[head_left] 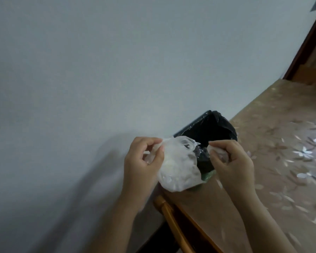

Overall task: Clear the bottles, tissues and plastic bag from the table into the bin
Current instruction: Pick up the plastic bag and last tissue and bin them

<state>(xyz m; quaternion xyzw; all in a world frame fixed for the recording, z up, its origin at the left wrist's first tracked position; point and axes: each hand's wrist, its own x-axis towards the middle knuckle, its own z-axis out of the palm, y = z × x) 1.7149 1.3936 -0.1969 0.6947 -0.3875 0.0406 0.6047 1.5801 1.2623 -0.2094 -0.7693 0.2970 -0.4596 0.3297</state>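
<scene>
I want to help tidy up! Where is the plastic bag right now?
The plastic bag is low in the head view, held between the left hand and right hand, in front of the black-lined bin.

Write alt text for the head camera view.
Two bare hands, left hand and right hand, hold a filled translucent plastic bag by its top corners in front of a black-lined bin. The bin sits beside a floral-covered table, against a pale wall.

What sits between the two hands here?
In the head view, the translucent white plastic bag spans the gap, pinched by the left hand and right hand, just in front of the black-lined bin.
</scene>
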